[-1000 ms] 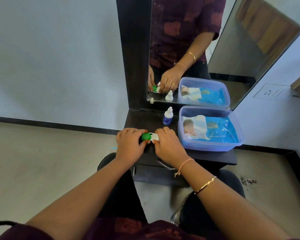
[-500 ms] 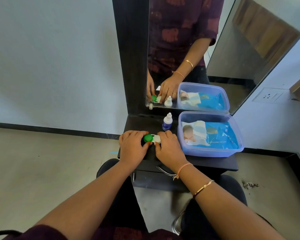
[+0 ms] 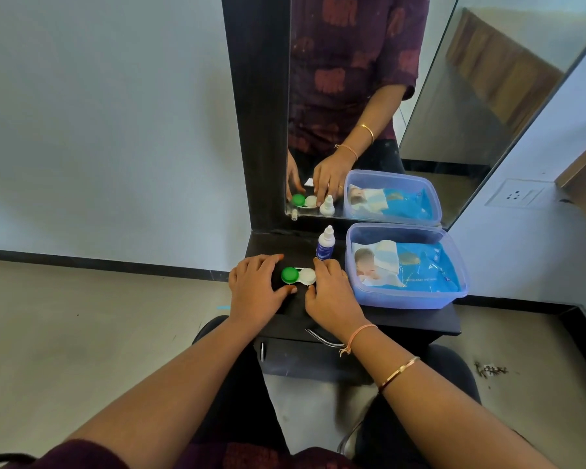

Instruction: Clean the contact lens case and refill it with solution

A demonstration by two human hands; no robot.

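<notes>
**Case still capped, hands set either side of it**

Both forearms reach up from the bottom of the frame to the dark shelf [image 3: 420,321] at centre. The left hand [image 3: 256,287] rests knuckles-up with bent fingers, thumb just below the green cap; whether it grips the case I cannot tell. The right hand [image 3: 332,297] lies with fairly straight fingers against the white-capped end, pressing rather than clasping.

Between them sits the contact lens case [image 3: 298,275], flat on the shelf with both caps on. This looks like the opening step, with no cleaning done yet. The next move calls for steadying the body and twisting one cap off.

Just beyond stands the solution bottle [image 3: 325,243], capped. To its right is a plastic box [image 3: 410,297] holding a blue wipes pack [image 3: 416,265], with the mirror [image 3: 352,96] behind.
</notes>
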